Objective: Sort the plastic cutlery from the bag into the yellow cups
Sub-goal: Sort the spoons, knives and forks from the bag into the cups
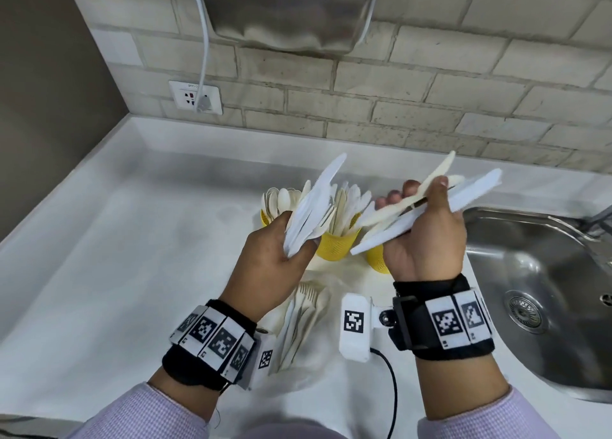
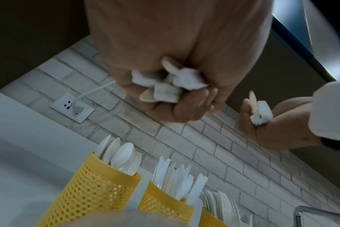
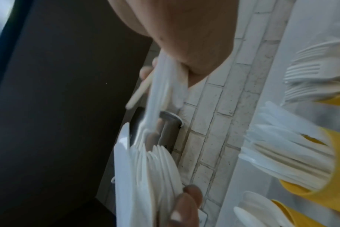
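My left hand [image 1: 291, 236] grips a fanned bundle of white plastic knives [image 1: 313, 206] by the handles, whose ends [image 2: 165, 86] show in its fist. My right hand [image 1: 420, 193] holds several more white and cream knives [image 1: 440, 196] crosswise, thumb on top. Both hands hover over three yellow perforated cups. The left cup [image 2: 95, 192] holds spoons, the middle cup [image 1: 336, 245] knives, and the right cup [image 1: 376, 258], with forks [image 2: 221, 204], is mostly hidden under my right hand. The clear bag [image 1: 304, 326], with forks in it, lies on the counter between my wrists.
A steel sink [image 1: 546, 289] is set into the white counter [image 1: 116, 240] to the right. A brick wall with a socket [image 1: 195, 97] and a white cable runs behind the cups. A black cable [image 1: 392, 389] trails from my right wrist.
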Available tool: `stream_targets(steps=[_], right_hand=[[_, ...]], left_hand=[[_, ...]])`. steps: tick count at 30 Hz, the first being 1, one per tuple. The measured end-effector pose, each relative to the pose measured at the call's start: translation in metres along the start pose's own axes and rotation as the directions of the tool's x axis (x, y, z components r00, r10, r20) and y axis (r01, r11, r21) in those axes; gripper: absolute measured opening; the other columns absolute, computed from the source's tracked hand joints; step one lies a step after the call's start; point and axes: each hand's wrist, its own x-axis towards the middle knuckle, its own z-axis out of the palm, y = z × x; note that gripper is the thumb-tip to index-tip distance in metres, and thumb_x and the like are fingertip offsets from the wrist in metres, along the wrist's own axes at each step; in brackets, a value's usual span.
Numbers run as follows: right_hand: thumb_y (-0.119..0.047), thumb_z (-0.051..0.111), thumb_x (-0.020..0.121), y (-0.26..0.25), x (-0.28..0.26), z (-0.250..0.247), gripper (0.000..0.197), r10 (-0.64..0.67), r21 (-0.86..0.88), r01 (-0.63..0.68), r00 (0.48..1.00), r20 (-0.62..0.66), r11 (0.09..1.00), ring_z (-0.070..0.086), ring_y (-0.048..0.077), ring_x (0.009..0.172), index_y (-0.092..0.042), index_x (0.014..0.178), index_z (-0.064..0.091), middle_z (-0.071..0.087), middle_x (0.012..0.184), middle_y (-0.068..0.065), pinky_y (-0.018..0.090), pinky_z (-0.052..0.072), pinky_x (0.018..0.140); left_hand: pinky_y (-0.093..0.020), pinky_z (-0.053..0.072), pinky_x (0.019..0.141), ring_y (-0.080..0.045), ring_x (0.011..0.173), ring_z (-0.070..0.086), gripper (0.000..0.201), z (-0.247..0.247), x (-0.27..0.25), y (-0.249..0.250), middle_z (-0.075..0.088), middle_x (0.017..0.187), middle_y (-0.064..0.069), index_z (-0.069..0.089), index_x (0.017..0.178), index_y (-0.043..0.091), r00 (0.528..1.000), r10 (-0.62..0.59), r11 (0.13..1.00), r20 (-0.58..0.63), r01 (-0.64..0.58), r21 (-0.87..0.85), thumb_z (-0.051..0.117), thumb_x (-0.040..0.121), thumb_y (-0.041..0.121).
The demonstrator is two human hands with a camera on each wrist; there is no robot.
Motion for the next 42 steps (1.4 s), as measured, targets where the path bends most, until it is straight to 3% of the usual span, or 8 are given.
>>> stream_targets(steps=[6, 13, 17, 26, 29, 32, 37, 42], right_hand=[[-0.028, 0.06, 0.104, -0.009, 0.012, 0.004, 0.022, -0.188, -0.17, 0.184, 0.982, -0.003, 0.968, 0.022, 0.012, 0.04, -0.022, 0.085, 0.048, 0.024, 0.051, -0.005, 0.019, 0.026, 0.041], [-0.029, 0.074, 0.089, -0.006, 0.006, 0.007, 0.018, -0.077, -0.573, 0.346, 0.894, 0.441, 0.742, 0.035, 0.011, 0.041, -0.012, 0.09, 0.071, 0.043, 0.05, -0.006, 0.021, 0.031, 0.045], [-0.013, 0.077, 0.09, -0.004, 0.001, 0.008, 0.007, -0.047, -0.61, 0.416, 0.849, 0.527, 0.674, 0.037, 0.011, 0.046, -0.007, 0.09, 0.074, 0.042, 0.053, -0.005, 0.021, 0.034, 0.05], [-0.015, 0.046, 0.109, -0.012, 0.004, 0.015, 0.018, -0.22, -0.3, 0.274, 0.954, 0.203, 0.914, 0.043, 0.016, 0.044, -0.012, 0.091, 0.046, 0.048, 0.056, -0.001, 0.027, 0.04, 0.044], [-0.018, 0.044, 0.11, -0.014, 0.011, 0.009, 0.018, -0.13, -0.1, 0.143, 0.984, 0.124, 0.985, 0.073, 0.028, 0.077, -0.002, 0.109, 0.051, 0.071, 0.086, 0.013, 0.044, 0.061, 0.069], [-0.022, 0.044, 0.11, -0.013, 0.017, 0.002, 0.036, 0.0, 0.097, -0.005, 0.999, 0.049, 0.995, 0.075, 0.041, 0.097, 0.005, 0.134, 0.046, 0.077, 0.098, 0.017, 0.059, 0.06, 0.085], [-0.027, 0.05, 0.108, -0.007, 0.032, -0.006, 0.012, 0.043, 0.28, -0.02, 0.996, -0.076, 0.96, 0.055, 0.017, 0.052, -0.017, 0.114, 0.048, 0.055, 0.067, 0.001, 0.03, 0.055, 0.058], [-0.019, 0.063, 0.1, -0.007, 0.021, 0.003, 0.022, -0.074, 0.083, 0.08, 0.995, -0.071, 0.993, 0.026, 0.012, 0.046, -0.021, 0.081, 0.053, 0.025, 0.055, -0.004, 0.023, 0.031, 0.042]], left_hand=[[-0.008, 0.04, 0.063, -0.001, 0.065, 0.056, 0.008, 0.001, -0.003, 0.006, 0.063, 0.073, 0.02, 0.065, 0.095, 0.027, 0.999, -0.01, 0.996, 0.045, 0.013, -0.085, 0.069, 0.096, 0.02], [-0.009, 0.047, 0.075, -0.003, 0.088, 0.068, 0.019, 0.001, -0.004, 0.008, 0.074, 0.095, 0.016, 0.07, 0.113, 0.026, 0.995, -0.008, 0.994, 0.102, 0.019, -0.106, 0.071, 0.095, 0.02], [-0.018, 0.053, 0.078, -0.006, 0.092, 0.069, 0.025, 0.001, -0.004, 0.009, 0.075, 0.1, 0.012, 0.068, 0.12, 0.026, 0.994, -0.015, 0.995, 0.113, 0.026, -0.097, 0.071, 0.096, 0.022], [-0.029, 0.054, 0.085, -0.009, 0.097, 0.07, 0.029, -0.003, -0.006, 0.007, 0.075, 0.106, 0.011, 0.066, 0.126, 0.023, 0.992, 0.0, 0.997, 0.124, 0.009, -0.074, 0.068, 0.097, 0.024], [-0.019, 0.052, 0.081, -0.005, 0.096, 0.069, 0.028, -0.004, -0.007, 0.007, 0.074, 0.104, 0.013, 0.066, 0.125, 0.023, 0.993, 0.008, 0.998, 0.119, 0.001, -0.071, 0.068, 0.097, 0.023], [-0.011, 0.048, 0.08, -0.002, 0.096, 0.068, 0.028, -0.005, -0.009, 0.005, 0.074, 0.104, 0.015, 0.066, 0.124, 0.023, 0.993, 0.003, 0.997, 0.116, 0.007, -0.082, 0.068, 0.097, 0.023], [-0.009, 0.047, 0.078, -0.001, 0.094, 0.068, 0.026, -0.008, -0.009, 0.004, 0.074, 0.102, 0.016, 0.066, 0.122, 0.024, 0.995, 0.014, 0.999, 0.101, -0.009, -0.054, 0.068, 0.097, 0.026], [-0.018, 0.051, 0.076, -0.008, 0.09, 0.068, 0.023, -0.008, -0.007, 0.003, 0.074, 0.098, 0.011, 0.066, 0.119, 0.022, 0.997, 0.015, 0.999, 0.077, -0.013, -0.031, 0.067, 0.097, 0.027]])
